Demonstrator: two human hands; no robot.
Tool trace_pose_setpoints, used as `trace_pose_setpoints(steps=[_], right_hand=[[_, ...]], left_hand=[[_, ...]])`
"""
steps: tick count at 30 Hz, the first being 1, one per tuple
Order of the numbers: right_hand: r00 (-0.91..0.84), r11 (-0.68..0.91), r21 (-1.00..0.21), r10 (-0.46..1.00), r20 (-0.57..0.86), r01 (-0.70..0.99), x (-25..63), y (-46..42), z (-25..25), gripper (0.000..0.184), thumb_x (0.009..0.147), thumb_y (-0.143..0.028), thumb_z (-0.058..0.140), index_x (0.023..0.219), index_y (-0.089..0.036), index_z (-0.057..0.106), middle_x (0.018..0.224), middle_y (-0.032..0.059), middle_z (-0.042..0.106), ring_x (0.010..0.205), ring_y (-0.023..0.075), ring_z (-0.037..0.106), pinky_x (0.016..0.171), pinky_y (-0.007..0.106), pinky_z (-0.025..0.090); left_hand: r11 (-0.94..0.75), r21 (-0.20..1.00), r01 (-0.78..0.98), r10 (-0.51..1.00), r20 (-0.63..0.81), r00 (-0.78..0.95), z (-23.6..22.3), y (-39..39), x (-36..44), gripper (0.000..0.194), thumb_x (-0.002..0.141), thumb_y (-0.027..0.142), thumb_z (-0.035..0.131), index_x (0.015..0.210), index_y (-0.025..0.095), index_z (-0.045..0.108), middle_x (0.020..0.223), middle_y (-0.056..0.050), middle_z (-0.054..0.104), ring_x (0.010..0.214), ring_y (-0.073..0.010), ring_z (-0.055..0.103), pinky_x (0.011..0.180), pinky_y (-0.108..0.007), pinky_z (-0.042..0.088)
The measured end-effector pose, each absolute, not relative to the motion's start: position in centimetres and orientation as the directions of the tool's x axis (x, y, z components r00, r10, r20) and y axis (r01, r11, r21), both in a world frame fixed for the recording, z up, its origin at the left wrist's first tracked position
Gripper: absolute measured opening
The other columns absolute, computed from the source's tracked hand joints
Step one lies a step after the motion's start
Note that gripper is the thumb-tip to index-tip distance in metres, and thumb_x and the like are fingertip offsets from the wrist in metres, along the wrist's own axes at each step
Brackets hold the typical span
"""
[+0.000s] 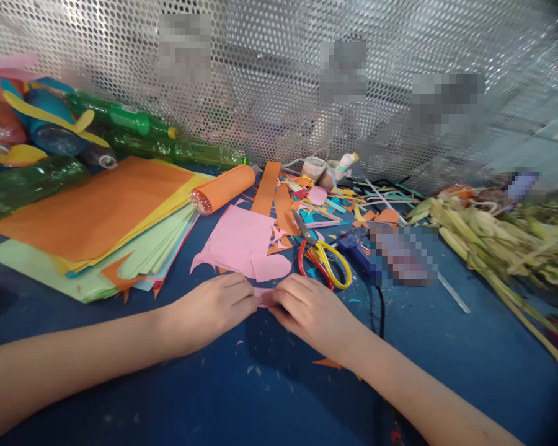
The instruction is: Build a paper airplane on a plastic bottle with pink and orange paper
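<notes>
Across the blue table (204,396), we see the stack of colored paper (106,204) far left of our fingers. Our left hand (209,313) and right hand (314,316) face each other near the middle, fingers closed in a pinch at either end of one small piece. Just beyond them lies the cut pink sheet (237,235), with the orange-wrapped bottle (227,186) farther off. The open scissors (323,255) rest just beyond our right hand, the obstacle nearest that side. Smallest is the pink paper piece (263,298), between our fingertips, its visible part running left to right; neither hand is clearly nearer, and our fingers hide its ends, so we cannot tell its full length.
</notes>
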State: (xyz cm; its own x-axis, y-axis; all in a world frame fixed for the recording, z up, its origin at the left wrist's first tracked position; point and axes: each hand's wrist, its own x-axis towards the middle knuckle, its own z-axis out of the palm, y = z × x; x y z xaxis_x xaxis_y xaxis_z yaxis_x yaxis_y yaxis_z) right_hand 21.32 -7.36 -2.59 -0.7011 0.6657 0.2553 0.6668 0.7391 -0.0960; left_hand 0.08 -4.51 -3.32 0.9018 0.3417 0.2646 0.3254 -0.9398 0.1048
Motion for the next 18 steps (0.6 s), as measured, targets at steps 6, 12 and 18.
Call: trace_pose_setpoints(steps=[6,12,18], right_hand=[[-0.753,0.767,0.072,0.601,0.267,0.638,21.12,-7.37,-3.03,0.02,0.088,-0.013,0.042,0.08,-0.01,0.06,0.073,0.0075,0.056,0.074,0.0199,0.052,0.066,0.034,0.046],[-0.667,0.702,-0.082,0.701,0.254,0.707,20.74,-7.16,-3.37,0.018,0.086,-0.012,0.042,0.078,-0.011,0.058,0.074,0.0078,0.054,0.075,0.0196,0.051,0.068,0.034,0.046],[-0.598,0.64,-0.222,0.768,0.232,0.736,20.38,-7.34,-3.11,0.012,0.085,-0.013,0.044,0.079,-0.014,0.055,0.078,0.0063,0.053,0.079,0.0193,0.049,0.072,0.035,0.046]], left_hand=[[-0.928,0.127,0.349,0.37,0.216,0.904,-2.94,-4.43,0.24,0.023,0.09,0.012,0.036,0.09,0.012,0.059,0.082,-0.008,0.058,0.079,-0.0192,0.052,0.073,-0.032,0.046],[-0.878,0.343,0.334,0.43,0.26,0.864,-2.78,-4.27,0.29,0.022,0.092,0.016,0.036,0.103,0.013,0.055,0.087,-0.007,0.06,0.083,-0.0178,0.054,0.078,-0.032,0.044],[-0.783,0.468,0.409,0.545,0.2,0.814,-2.82,-4.21,0.43,0.018,0.09,0.018,0.041,0.095,0.016,0.059,0.085,-0.005,0.058,0.083,-0.0171,0.052,0.075,-0.03,0.043]])
